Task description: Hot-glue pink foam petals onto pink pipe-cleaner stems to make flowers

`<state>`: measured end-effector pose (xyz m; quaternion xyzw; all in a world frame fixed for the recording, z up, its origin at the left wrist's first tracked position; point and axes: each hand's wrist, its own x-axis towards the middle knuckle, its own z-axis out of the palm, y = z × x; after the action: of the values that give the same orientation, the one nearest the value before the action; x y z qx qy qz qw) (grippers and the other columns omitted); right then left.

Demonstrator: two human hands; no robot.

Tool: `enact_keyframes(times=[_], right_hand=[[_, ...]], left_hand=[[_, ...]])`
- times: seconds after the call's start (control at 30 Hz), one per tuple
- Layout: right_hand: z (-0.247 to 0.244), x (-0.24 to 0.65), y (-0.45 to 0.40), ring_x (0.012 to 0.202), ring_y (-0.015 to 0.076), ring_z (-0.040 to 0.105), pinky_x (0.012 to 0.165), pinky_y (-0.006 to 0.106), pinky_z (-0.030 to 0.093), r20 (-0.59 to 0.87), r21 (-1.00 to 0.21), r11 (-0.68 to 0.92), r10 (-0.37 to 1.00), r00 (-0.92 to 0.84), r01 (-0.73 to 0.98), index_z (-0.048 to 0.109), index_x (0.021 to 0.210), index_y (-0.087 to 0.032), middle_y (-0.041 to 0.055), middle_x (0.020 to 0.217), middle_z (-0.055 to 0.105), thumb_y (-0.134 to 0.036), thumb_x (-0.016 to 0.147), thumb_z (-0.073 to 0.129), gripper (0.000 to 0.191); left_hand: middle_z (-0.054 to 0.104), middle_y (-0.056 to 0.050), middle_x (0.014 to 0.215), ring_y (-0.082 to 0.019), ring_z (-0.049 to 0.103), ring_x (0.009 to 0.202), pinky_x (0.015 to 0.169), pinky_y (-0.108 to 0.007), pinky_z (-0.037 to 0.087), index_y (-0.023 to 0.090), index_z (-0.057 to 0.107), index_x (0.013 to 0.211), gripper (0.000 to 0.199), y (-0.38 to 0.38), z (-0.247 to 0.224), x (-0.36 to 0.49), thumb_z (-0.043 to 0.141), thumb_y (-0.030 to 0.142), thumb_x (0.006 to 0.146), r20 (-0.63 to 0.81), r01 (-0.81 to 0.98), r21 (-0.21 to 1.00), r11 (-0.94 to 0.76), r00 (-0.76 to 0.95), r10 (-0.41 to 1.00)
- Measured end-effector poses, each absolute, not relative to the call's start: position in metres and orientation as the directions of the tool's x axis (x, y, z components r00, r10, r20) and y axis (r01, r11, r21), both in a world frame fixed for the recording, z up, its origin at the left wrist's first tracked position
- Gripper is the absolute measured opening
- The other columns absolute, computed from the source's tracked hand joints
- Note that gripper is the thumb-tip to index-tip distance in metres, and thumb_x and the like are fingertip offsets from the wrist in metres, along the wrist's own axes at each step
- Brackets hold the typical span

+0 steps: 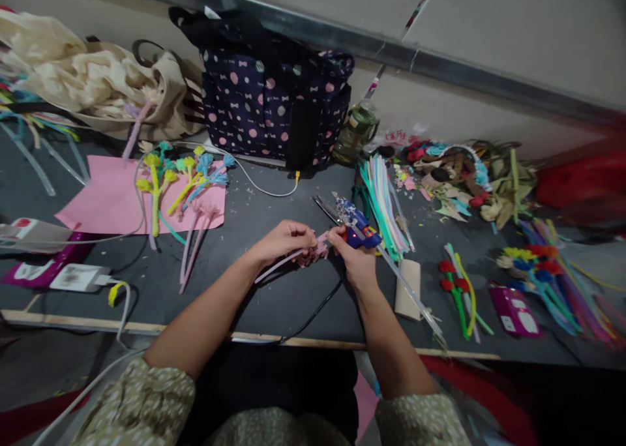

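Head view: the left hand (pixel 292 242) has its fingers closed on a pink flower (pixel 317 249), above the table near the front edge; its stem slants down toward the left. The right hand (pixel 356 257) has thumb and finger pinched at the flower's far end. A blue glue gun (pixel 360 229) sits against the right hand; whether that hand also grips it cannot be told. Its clear glue stick (pixel 411 291) crosses over a beige roll (pixel 407 280). Noted beyond: loose stems (pixel 384 201), a bottle (pixel 356 133), a dotted bag (pixel 274 100) and heaped scraps (pixel 450 178). At left, yellow and blue flowers lie on a pink sheet (pixel 107 201), near a purple power strip (pixel 46 263). At right, red flowers (pixel 454 283). Table (pixel 210 319): dark, littered with small bits, pale wooden front edge. Behind it stands a pale wall (pixel 518 35) with a metal strip.
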<state>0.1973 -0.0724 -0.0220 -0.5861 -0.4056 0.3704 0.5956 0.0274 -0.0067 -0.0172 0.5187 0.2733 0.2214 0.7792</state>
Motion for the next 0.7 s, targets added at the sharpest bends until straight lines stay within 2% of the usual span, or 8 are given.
enact_keyframes(times=[0.2,0.7], right_hand=[[-0.0227,0.1976,-0.0739,0.064,0.0116,0.055,0.065,0.028,0.048,0.062,-0.996,0.034,0.926,0.372,0.080,0.061,0.079,-0.019,-0.0014,0.076,0.061,-0.033,0.072,0.072,0.019],[-0.0223,0.1963,-0.0735,0.067,0.0124,0.057,0.067,0.029,0.049,0.062,-0.997,0.040,0.916,0.397,0.064,0.061,0.079,-0.018,-0.0004,0.075,0.062,-0.034,0.071,0.073,0.021]], left_hand=[[0.060,-0.003,0.057,-0.009,0.055,0.047,0.041,-0.016,0.036,0.013,0.064,0.072,0.017,-0.0074,-0.0153,0.0277,0.067,0.029,0.076,-0.197,-0.059,0.929,0.365,0.756,0.624],[0.059,-0.001,0.057,-0.009,0.055,0.048,0.043,-0.017,0.038,0.012,0.064,0.073,0.013,-0.0066,-0.0160,0.0277,0.064,0.024,0.076,-0.192,-0.050,0.936,0.350,0.760,0.621]])
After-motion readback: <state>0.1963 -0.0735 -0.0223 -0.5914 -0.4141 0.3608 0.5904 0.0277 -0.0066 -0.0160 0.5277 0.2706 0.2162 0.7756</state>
